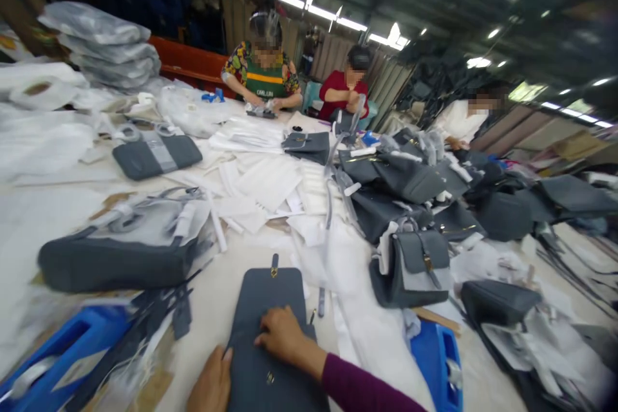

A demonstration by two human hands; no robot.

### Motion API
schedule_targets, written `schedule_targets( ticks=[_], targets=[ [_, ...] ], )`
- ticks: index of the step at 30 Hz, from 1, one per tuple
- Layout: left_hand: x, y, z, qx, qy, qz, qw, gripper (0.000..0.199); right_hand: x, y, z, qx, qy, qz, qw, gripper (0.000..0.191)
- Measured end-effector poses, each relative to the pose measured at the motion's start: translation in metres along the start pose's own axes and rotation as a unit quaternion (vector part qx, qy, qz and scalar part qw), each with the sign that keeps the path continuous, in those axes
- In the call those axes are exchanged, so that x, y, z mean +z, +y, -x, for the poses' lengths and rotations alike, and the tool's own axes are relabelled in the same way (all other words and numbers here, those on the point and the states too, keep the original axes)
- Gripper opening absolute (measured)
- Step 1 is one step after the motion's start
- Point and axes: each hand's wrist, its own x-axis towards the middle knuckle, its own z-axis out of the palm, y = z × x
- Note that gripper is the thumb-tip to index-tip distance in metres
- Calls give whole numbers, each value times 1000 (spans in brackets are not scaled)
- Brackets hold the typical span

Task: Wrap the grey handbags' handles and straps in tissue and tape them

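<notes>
A dark blue-grey handbag (251,309) lies in front of me with its flap spread away from me. A short strap tab with a gold buckle (274,268) sticks out at the flap's far end, and a small gold fitting (270,376) shows on the near part. My left hand (212,383) is closed against the bag's left edge, its fingers partly hidden. Over the flap's middle, my right hand (282,335) bends its fingers down onto the surface; whatever may be under them is hidden.
Blue tape dispensers stand at left (72,354) and right (437,360). A wrapped bag (120,264) lies left, a small buckled bag (415,264) right. Several dark bags (400,174) are heaped behind it. White sheets (261,183) cover the middle; co-workers (265,77) work across the table.
</notes>
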Motion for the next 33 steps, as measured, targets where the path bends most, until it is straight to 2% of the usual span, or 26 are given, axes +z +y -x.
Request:
schedule_targets(
  ticks=[1,2,5,7,10,11,13,16,19,24,27,29,33],
  targets=[
    [-7,10,-3,-58,-5,-15,998,43,1,0,7,9,25,-31,999,23],
    [-13,20,-5,-78,-34,-19,996,44,3,1,13,15,45,-60,997,20],
    [-26,44,-11,-95,-82,-54,991,40,9,4,24,24,64,-116,991,15],
    [-35,57,-13,-94,-79,-106,987,32,14,5,27,28,77,-129,988,12],
    [-46,75,-16,-33,-46,-184,981,26,21,3,27,29,105,-127,986,10],
    [-48,81,-16,11,-52,-189,981,31,22,3,27,30,111,-125,985,10],
    [-47,88,-15,103,-103,-156,977,41,24,1,26,31,111,-117,986,11],
    [-35,87,-7,173,-170,-107,964,41,24,1,25,28,106,-108,988,20],
    [-19,76,0,195,-147,-130,961,48,21,7,27,13,132,-87,987,27],
    [-5,64,-2,241,-126,-169,947,54,18,32,45,54,164,-44,984,17],
    [-4,63,-5,250,-112,-180,945,55,18,55,60,51,183,-84,978,17],
    [-4,62,-5,258,-106,-189,941,57,14,77,67,49,216,-124,967,16],
    [-5,61,-4,266,-101,-203,937,60,-20,129,60,99,328,-158,926,28]
  ],
)
